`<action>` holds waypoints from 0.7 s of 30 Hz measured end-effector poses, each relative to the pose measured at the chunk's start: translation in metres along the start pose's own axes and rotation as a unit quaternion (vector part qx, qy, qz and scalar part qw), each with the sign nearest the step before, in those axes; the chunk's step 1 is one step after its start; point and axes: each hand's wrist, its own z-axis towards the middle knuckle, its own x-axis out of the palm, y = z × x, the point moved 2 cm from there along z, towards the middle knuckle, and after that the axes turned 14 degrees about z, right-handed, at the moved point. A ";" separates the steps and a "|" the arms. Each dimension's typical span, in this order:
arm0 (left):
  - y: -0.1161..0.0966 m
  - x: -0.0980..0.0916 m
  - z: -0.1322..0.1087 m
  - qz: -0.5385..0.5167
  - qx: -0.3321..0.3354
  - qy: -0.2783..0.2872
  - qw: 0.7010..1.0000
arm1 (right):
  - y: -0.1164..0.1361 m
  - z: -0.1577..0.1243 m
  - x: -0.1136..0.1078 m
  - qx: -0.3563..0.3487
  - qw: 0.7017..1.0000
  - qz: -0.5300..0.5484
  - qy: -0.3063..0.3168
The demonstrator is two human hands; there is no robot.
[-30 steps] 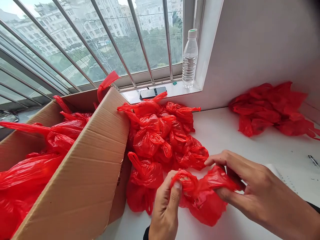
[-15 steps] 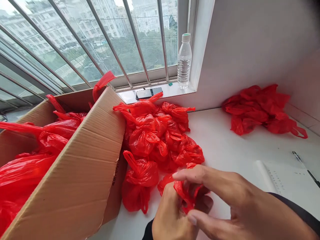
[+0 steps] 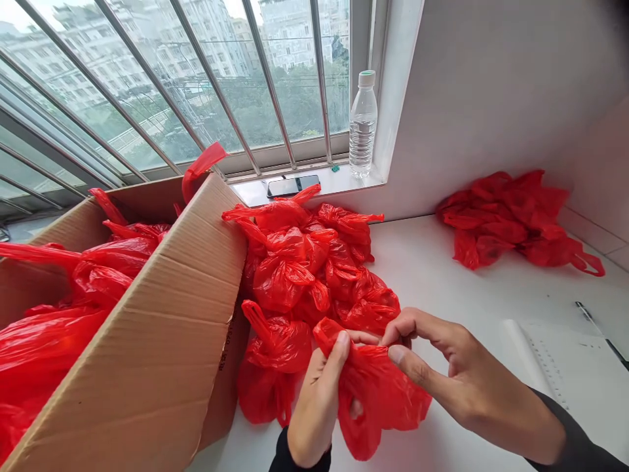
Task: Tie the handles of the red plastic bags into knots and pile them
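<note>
Between my hands hangs a red plastic bag [image 3: 383, 387], thin and partly see-through, with a loop handle drooping low. My left hand [image 3: 317, 393] pinches its upper left part between thumb and fingers. On the bag's top edge, my right hand [image 3: 457, 373] closes thumb and forefinger. What the bag holds, if anything, I cannot make out. Just left of my left hand sits a knotted red bag [image 3: 275, 360]. Behind it, a heap of tied red bags [image 3: 295, 262] leans against the cardboard box.
A large open cardboard box [image 3: 162, 328] with red bags [image 3: 73, 328] inside fills the left. Loose red bags [image 3: 506, 219] lie at the back right, near a notebook [image 3: 550, 360] and pen [image 3: 602, 334]. The windowsill bears a water bottle [image 3: 362, 128] and a phone [image 3: 293, 185].
The red bag, bunched up in my hands before, now hangs spread out between them. My right hand has shifted to its top edge, and my left hand has turned thumb-up.
</note>
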 end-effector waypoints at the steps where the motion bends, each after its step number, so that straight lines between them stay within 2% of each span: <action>1: 0.000 -0.002 0.003 -0.005 0.013 0.010 1.000 | 0.000 -0.003 0.002 0.000 1.000 0.002 0.015; 4: -0.001 -0.006 0.008 0.001 0.058 0.040 0.998 | -0.003 -0.009 0.007 -0.011 0.997 -0.015 0.076; 9: -0.009 -0.008 0.000 0.056 0.097 0.089 0.990 | -0.023 0.001 0.007 -0.051 0.991 -0.048 0.118; 12: -0.012 -0.007 -0.006 0.069 0.111 0.089 0.987 | -0.039 0.012 0.009 -0.024 0.986 -0.069 0.151; 15: -0.007 -0.007 -0.007 0.160 0.192 0.015 0.968 | -0.046 0.016 0.009 0.019 0.991 -0.046 0.127; 19: 0.006 -0.005 -0.003 0.298 0.331 -0.103 0.890 | -0.048 0.014 0.012 0.056 0.989 0.028 0.132; 21: 0.012 -0.005 -0.001 0.309 0.360 -0.133 0.870 | -0.053 0.014 0.013 0.060 0.988 0.068 0.128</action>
